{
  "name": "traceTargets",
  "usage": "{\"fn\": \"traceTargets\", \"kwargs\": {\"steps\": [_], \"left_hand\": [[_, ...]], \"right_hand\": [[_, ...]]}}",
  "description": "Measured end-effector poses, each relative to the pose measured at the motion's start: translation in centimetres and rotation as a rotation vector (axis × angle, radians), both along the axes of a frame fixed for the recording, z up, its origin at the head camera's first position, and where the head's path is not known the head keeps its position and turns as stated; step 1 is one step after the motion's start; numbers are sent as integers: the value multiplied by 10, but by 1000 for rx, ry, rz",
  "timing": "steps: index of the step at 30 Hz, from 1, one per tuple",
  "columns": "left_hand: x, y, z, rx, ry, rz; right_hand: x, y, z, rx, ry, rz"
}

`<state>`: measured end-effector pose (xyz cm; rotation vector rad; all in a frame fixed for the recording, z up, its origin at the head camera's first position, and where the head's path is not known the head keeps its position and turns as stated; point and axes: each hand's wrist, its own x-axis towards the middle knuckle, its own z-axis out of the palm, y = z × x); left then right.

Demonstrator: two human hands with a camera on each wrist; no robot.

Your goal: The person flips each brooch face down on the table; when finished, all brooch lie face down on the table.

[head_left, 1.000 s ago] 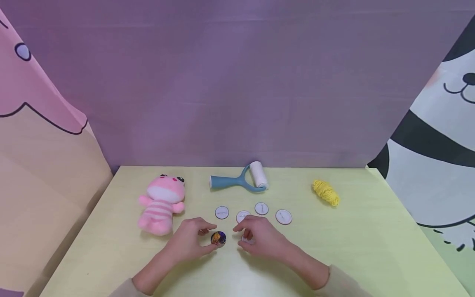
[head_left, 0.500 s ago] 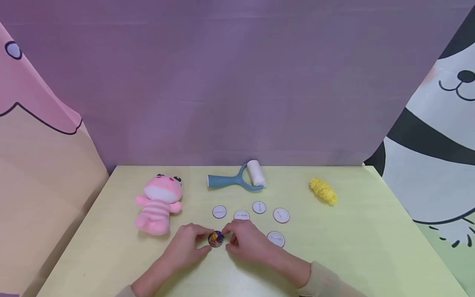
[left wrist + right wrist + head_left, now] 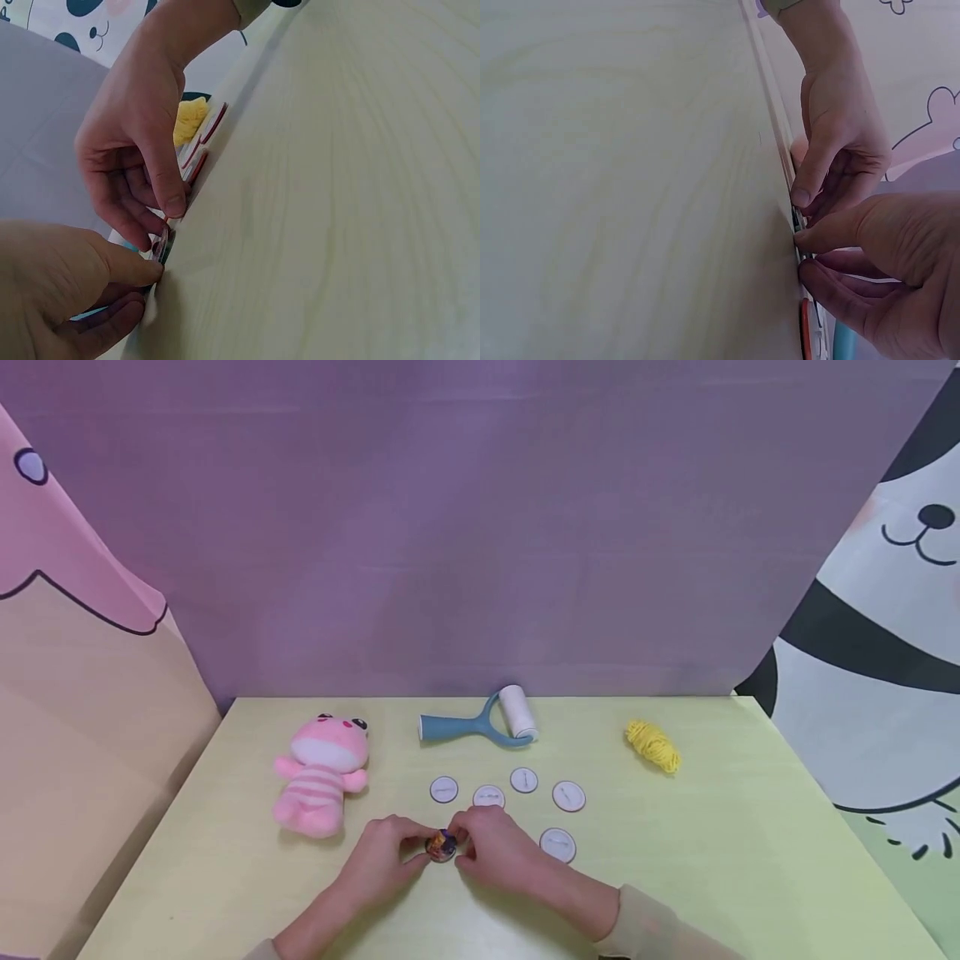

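Observation:
A round button badge (image 3: 441, 845) with a dark, orange and purple picture lies on the table between both hands. My left hand (image 3: 382, 860) pinches its left edge between thumb and forefinger. From the other side, my right hand (image 3: 498, 852) pinches at its right edge with bent fingers. In the left wrist view the badge (image 3: 166, 244) appears edge-on at the meeting fingertips. The right wrist view has it mostly hidden behind the right hand (image 3: 900, 262), while the left hand (image 3: 844, 142) reaches in from above.
Several white-backed pin badges lie beyond and to the right, one (image 3: 558, 844) beside the right wrist. A pink striped plush toy (image 3: 318, 777) is at the left. Farther back are a blue-handled lint roller (image 3: 480, 722) and a yellow yarn bundle (image 3: 653, 746).
The right hand has moved left to the picture badge. A white-backed badge seen at its fingers one second ago no longer shows there. The left fingers have closed in on the picture badge.

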<state>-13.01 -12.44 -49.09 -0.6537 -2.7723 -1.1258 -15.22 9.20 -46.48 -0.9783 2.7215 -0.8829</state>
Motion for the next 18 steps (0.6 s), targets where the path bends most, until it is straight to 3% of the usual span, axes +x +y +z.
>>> {"fn": "traceTargets", "kwargs": {"steps": [7,18], "left_hand": [[0,0,3,9,-27,0],[-8,-3,3,-109,-79,-83]], "right_hand": [[0,-1,0,-39,-32,-1],[-3,-2,-3,-26,-29,-16]]}}
